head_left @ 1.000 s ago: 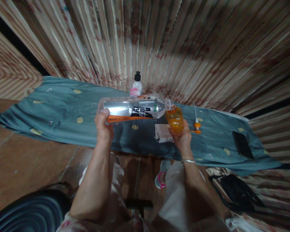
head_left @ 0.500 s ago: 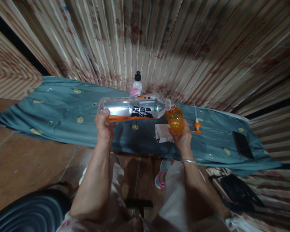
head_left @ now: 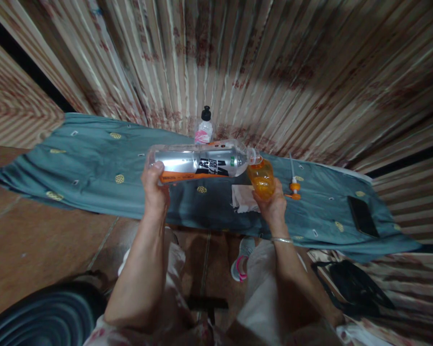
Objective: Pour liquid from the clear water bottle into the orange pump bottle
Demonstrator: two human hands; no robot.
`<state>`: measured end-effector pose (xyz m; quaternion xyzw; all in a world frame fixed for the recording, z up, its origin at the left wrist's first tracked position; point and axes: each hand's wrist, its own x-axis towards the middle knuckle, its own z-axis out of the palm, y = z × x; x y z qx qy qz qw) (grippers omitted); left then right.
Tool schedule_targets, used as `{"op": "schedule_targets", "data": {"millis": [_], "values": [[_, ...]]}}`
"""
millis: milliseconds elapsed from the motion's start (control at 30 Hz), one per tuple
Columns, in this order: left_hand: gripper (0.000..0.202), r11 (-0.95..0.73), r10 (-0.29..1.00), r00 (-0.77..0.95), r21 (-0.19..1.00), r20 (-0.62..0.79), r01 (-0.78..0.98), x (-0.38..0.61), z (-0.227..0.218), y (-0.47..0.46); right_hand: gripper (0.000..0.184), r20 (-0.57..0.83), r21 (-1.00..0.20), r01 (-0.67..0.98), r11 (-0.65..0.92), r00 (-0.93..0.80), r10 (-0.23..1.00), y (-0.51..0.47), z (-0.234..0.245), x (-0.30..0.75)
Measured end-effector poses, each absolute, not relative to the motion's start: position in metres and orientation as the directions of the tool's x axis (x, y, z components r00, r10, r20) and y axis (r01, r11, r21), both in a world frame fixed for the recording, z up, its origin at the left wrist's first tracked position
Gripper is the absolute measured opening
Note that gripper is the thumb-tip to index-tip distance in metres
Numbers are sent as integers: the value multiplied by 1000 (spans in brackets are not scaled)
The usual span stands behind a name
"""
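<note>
Wrapped round the base end of a large clear drink bottle (head_left: 216,161) with a silver and orange label is my left hand (head_left: 155,187). The bottle lies almost level in the air, its neck pointing right. Its mouth meets the top of an orange see-through spray bottle body (head_left: 262,180), which my right hand (head_left: 273,206) grips, slightly tilted. Liquid shows inside the orange bottle. Beyond the right hand, an orange and white spray head (head_left: 295,188) with a thin tube lies on the cloth. A pale folded cloth (head_left: 242,198) is partly hidden behind my right hand.
A green patterned cloth (head_left: 94,166) covers the narrow table. At its back edge stands a small bottle with a black cap (head_left: 205,127). A black phone (head_left: 362,216) lies at the right end. A black bag (head_left: 357,288) and a round black stool (head_left: 46,312) are below.
</note>
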<state>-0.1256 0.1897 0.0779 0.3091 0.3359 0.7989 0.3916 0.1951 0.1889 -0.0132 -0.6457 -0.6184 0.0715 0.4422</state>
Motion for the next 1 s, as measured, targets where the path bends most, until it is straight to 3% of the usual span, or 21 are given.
{"op": "schedule_targets", "data": {"millis": [567,1000], "values": [[60,-450,840,-499,785,211,-425,-126,81,189,68,437,-641,760,104,251,864,187,-8,191],[57,-454,839,-491,800,236,-393,-127,77,190,75,449,-611,785,99,241,861,188,-11,192]]}}
